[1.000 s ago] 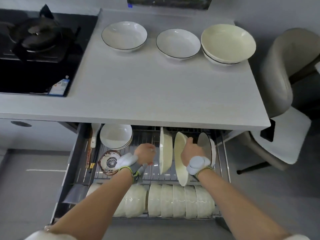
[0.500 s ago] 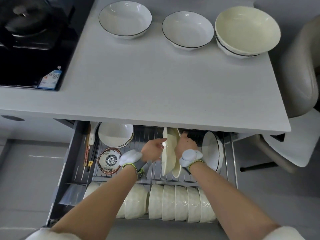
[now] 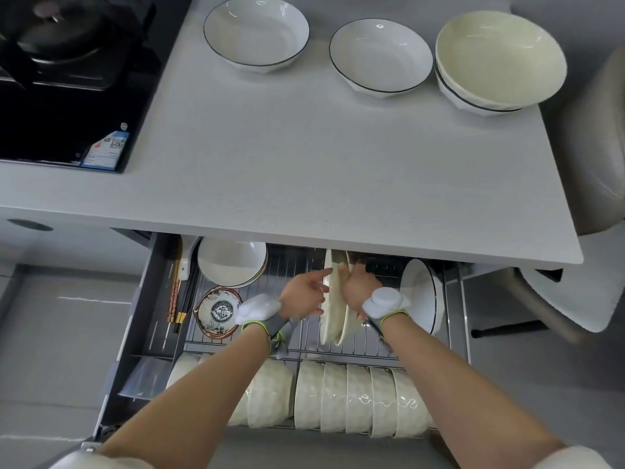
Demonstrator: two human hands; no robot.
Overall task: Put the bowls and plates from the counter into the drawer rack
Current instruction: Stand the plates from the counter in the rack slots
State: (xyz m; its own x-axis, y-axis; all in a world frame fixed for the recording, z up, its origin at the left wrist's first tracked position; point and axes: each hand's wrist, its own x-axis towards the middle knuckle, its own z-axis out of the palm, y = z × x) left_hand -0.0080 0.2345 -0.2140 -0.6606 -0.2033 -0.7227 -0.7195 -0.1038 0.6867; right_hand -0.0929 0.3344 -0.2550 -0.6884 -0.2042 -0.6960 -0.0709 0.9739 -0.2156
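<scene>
Seating plates upright in the drawer rack (image 3: 291, 265): steadying with the left hand (image 3: 302, 294), fingers straight, against the left plate (image 3: 328, 316), and gripping the rim of the right plate (image 3: 345, 328) with the right hand (image 3: 359, 286), fingers curled over it. Next, by the look of things: nudge both snug in their slots, let go gently, then reach up to the counter (image 3: 304, 157) for the left bowl (image 3: 256, 33), the middle bowl (image 3: 380, 55) and the stacked bowls (image 3: 500, 59) at far right.
</scene>
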